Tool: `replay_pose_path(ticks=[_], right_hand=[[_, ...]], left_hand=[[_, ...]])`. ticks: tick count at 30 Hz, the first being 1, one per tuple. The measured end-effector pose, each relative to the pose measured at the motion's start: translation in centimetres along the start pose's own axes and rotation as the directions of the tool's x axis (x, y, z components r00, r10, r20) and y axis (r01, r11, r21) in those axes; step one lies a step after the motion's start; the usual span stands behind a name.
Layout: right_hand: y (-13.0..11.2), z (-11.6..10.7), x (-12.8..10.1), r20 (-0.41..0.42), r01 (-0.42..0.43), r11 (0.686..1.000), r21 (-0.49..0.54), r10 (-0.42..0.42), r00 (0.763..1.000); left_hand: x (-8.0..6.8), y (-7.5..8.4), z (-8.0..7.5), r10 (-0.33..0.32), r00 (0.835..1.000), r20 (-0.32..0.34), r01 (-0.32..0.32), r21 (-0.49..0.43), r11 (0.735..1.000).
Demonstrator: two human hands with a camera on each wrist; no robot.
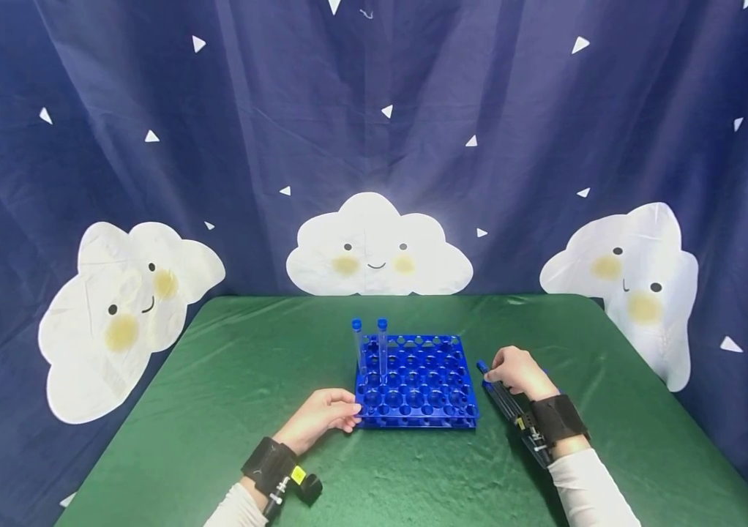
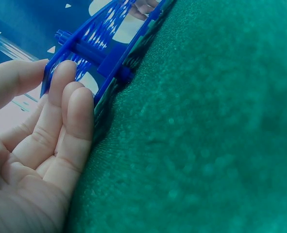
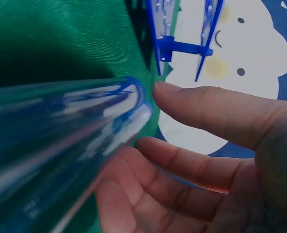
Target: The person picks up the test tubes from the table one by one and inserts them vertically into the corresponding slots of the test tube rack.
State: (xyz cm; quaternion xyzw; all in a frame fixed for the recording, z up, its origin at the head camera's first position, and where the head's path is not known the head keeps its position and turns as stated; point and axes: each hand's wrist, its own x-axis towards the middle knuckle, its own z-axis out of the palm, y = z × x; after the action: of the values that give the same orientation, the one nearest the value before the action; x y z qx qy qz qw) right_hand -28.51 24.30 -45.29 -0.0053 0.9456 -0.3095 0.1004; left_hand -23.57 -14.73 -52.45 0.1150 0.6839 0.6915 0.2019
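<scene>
A blue test-tube rack [image 1: 413, 377] stands on the green table. Two clear blue-capped test tubes [image 1: 383, 355] stand upright in its left columns. My left hand [image 1: 324, 416] holds the rack's front left corner; in the left wrist view, thumb and fingertips meet the edge of its upper plate [image 2: 87, 46]. To the right of the rack, several more test tubes [image 3: 85, 126] lie on the table, their blue caps [image 1: 482, 366] toward the back. My right hand [image 1: 520, 372] reaches over them, fingertips right at the caps. From its wrist, thumb and forefinger are spread apart around the tube ends.
Most of the rack's holes hold no tube. The green table [image 1: 229, 366] runs back to a dark blue curtain [image 1: 374, 95] with white clouds and small white triangles. Each wrist wears a black strap [image 1: 270, 464] with a small camera on it.
</scene>
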Motion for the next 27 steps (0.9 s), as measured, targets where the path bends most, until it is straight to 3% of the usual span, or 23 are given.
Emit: replay_pose_path(ticks=[13, 27], right_hand=[[0.04, 0.63, 0.08, 0.041, -0.005, 1.000, -0.001, 0.006, 0.999], [0.19, 1.00, 0.25, 0.020, 0.008, 1.000, 0.012, -0.008, 1.000]], left_hand=[[0.09, -0.13, -0.08, -0.005, 1.000, 0.001, 0.005, 0.002, 1.000], [0.10, -0.12, -0.01, -0.006, 1.000, -0.004, 0.006, 0.009, 1.000]])
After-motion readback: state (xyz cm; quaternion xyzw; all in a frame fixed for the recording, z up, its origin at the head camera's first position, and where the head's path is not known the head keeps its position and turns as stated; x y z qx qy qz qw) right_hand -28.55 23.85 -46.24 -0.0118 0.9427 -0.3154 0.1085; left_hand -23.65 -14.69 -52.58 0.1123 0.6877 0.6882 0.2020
